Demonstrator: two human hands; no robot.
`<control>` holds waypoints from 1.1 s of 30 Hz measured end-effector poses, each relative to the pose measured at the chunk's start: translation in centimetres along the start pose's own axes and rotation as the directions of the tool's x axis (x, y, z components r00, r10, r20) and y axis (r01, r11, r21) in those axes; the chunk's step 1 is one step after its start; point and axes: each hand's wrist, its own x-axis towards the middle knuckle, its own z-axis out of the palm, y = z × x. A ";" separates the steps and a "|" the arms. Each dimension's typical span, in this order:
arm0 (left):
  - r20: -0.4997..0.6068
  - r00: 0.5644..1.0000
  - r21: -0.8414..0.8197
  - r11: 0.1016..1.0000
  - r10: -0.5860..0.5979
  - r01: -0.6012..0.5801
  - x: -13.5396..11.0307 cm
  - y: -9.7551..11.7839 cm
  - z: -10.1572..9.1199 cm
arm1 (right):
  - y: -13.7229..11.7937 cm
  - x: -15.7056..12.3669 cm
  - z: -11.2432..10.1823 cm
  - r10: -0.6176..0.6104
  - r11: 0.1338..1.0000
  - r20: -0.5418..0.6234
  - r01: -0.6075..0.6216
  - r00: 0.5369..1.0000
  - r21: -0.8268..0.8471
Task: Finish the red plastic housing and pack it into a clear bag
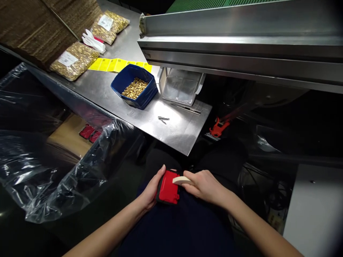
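Over my lap, my left hand (152, 189) grips the edge of a small red plastic case (168, 185) with a black rim, thumb along its upper corner. My right hand (203, 184) is closed on a cream-coloured, slightly curved flat piece (182, 180) whose kind I cannot make out. The tip of that piece lies over the right part of the case's red face; whether it presses on it I cannot tell. Beyond my hands, a blue bin (147, 96) of small brass-coloured parts (135, 88) stands on a metal table (177, 134).
Small pliers-like tool (163, 119) and a clear tray (180, 87) are on the table, with bags of brass-coloured parts (80, 53) behind. A plastic-lined box (66, 137) holding red pieces (89, 133) stands left. A metal conveyor rail (235, 53) crosses above; an orange-handled tool (218, 127) hangs beneath.
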 end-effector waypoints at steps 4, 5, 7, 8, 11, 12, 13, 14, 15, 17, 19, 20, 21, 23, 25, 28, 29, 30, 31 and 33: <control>0.024 1.000 -0.017 1.000 -0.012 0.012 -0.1 0.1 -0.1 | 0.1 -0.1 0.2 -0.049 0.999 0.020 0.049 0.999 -0.005; 0.029 0.999 -0.025 1.000 -0.012 0.013 -0.2 0.2 -0.1 | 0.1 0.0 0.2 -0.054 0.998 0.021 0.054 0.998 -0.012; 0.033 0.999 -0.045 0.999 -0.019 0.020 -0.3 0.3 -0.1 | 0.1 0.1 0.0 -0.021 0.999 0.000 0.021 1.000 -0.027; 0.037 0.999 -0.055 0.998 -0.026 0.028 -0.3 0.3 -0.1 | 0.1 0.2 0.0 -0.007 1.000 -0.008 0.006 1.000 -0.030; 0.093 0.995 -0.078 0.996 -0.041 0.048 -0.4 0.5 -0.1 | 0.0 0.3 -0.2 -0.057 0.997 0.004 0.057 0.998 -0.045; 0.116 0.992 -0.078 0.996 -0.041 0.050 -0.5 0.6 -0.1 | -0.1 0.4 -0.3 -0.098 0.994 0.016 0.099 0.995 -0.046; 0.130 0.991 -0.075 0.996 -0.040 0.050 -0.5 0.6 -0.1 | -0.1 0.5 -0.4 -0.127 0.991 0.021 0.128 0.992 -0.045; 0.131 0.991 -0.074 0.996 -0.041 0.051 -0.4 0.7 -0.1 | 0.0 0.6 -0.5 -0.131 0.990 0.014 0.132 0.991 -0.047; 0.121 0.992 -0.072 0.996 -0.043 0.052 -0.4 0.8 -0.1 | 0.0 0.6 -0.6 -0.116 0.992 0.004 0.116 0.993 -0.049; 0.094 0.994 -0.066 0.996 -0.052 0.058 -0.4 0.9 -0.1 | 0.2 0.6 -0.6 -0.057 0.997 -0.003 0.056 0.998 -0.058; 0.099 0.994 -0.060 0.997 -0.049 0.055 -0.3 0.9 -0.1 | 0.1 0.5 -0.7 -0.035 0.997 0.027 0.037 0.999 -0.064; 0.109 0.993 -0.053 0.998 -0.039 0.045 -0.3 0.9 -0.1 | 0.0 0.6 -0.8 -0.053 0.997 0.044 0.055 0.998 -0.060; 0.115 0.993 -0.039 0.999 -0.027 0.032 -0.3 0.9 0.0 | -0.1 0.7 -0.9 -0.077 0.996 0.052 0.079 0.996 -0.052; 0.103 0.995 -0.012 1.000 -0.017 0.019 -0.2 0.9 0.0 | -0.2 1.0 -1.2 -0.087 0.995 0.027 0.088 0.996 -0.040; 0.065 0.997 0.000 1.000 -0.029 0.029 -0.1 0.9 0.1 | -0.4 1.3 -1.3 -0.053 0.998 0.006 0.053 0.999 -0.042; 0.037 0.999 -0.005 0.999 -0.034 0.034 -0.1 1.0 0.2 | -1.0 1.5 -1.2 -0.031 0.997 0.042 0.034 0.999 -0.070; 0.034 0.999 0.004 1.000 -0.028 0.028 -0.1 1.0 0.3 | -1.3 1.5 -1.2 -0.043 0.996 0.060 0.047 0.997 -0.079; 0.032 0.999 0.016 1.000 -0.024 0.023 -0.1 1.1 0.4 | -1.5 1.5 -1.3 -0.054 0.994 0.064 0.060 0.996 -0.088; 0.032 0.999 0.022 1.000 -0.021 0.020 -0.2 1.2 0.5 | -1.6 1.6 -1.5 -0.064 0.993 0.053 0.069 0.997 -0.094; 0.033 0.999 0.001 1.000 -0.025 0.025 -0.4 1.4 0.5 | -1.3 1.9 -2.5 -0.057 0.996 -0.011 0.056 0.998 -0.070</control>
